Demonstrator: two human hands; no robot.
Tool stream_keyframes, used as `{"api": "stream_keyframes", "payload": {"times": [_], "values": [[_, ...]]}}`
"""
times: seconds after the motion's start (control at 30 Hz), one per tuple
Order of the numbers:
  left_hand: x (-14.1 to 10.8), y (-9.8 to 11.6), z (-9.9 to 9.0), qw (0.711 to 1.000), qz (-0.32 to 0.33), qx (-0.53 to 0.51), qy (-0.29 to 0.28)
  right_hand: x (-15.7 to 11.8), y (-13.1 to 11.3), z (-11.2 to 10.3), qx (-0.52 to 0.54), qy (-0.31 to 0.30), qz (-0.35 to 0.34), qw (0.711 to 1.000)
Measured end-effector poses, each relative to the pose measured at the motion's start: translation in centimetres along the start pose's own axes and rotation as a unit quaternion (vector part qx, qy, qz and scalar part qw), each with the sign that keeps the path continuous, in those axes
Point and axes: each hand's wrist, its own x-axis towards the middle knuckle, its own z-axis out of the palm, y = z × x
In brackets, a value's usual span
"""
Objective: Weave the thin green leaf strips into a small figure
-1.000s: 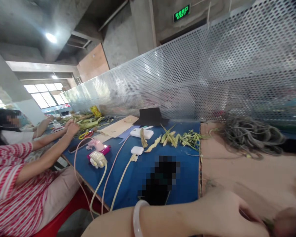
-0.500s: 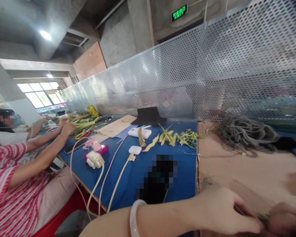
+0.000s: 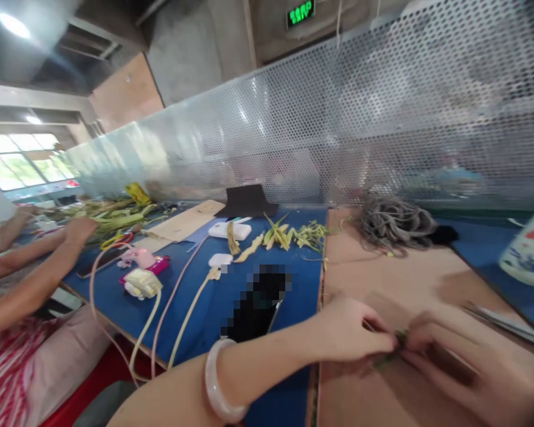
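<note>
Over the brown board, my left hand (image 3: 353, 333), with a pale bangle (image 3: 213, 382) on its wrist, is closed in a pinch on a small green plant piece (image 3: 385, 358). From the other side my right hand (image 3: 467, 367) meets it, thumb and fingertips pressed together on the same piece. The piece is mostly covered by the fingers and blurred, so its exact kind cannot be made out. Beyond the hands lies a tangled bundle of grey cord (image 3: 394, 222). To the left, green leafy sprigs (image 3: 310, 235) and pale yellow-green leaves (image 3: 278, 234) rest on the blue tabletop.
A dark phone (image 3: 260, 305) lies left of my forearm. Charging cables (image 3: 184, 323), a white power bank (image 3: 229, 232) and a pink gadget (image 3: 137, 258) are farther left. A co-worker's arm (image 3: 40, 279) reaches over plants. A perforated metal screen (image 3: 289, 136) runs behind; a white container (image 3: 529, 252) stands right.
The view has swung right and down, bringing the white container and more of my right hand into sight. Both hands still meet at the small green piece.
</note>
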Motion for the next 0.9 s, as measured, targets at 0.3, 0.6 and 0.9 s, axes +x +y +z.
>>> {"api": "stream_keyframes", "payload": {"times": [0.3, 0.6, 0.9], "values": [[0.0, 0.6, -0.5, 0.999, 0.02, -0.026, -0.022, 1.6, -2.4, -3.4, -0.005, -0.113, 0.02, 0.993], [0.3, 0.4, -0.5, 1.0, 0.018, -0.008, -0.013, 1.7, -3.0, -3.7, -0.012, -0.115, 0.035, 0.993], [0.2, 0.9, -0.5, 1.0, -0.006, -0.003, -0.011, 2.0, -3.7, -3.8, 0.01, -0.111, 0.06, 0.992]]}}
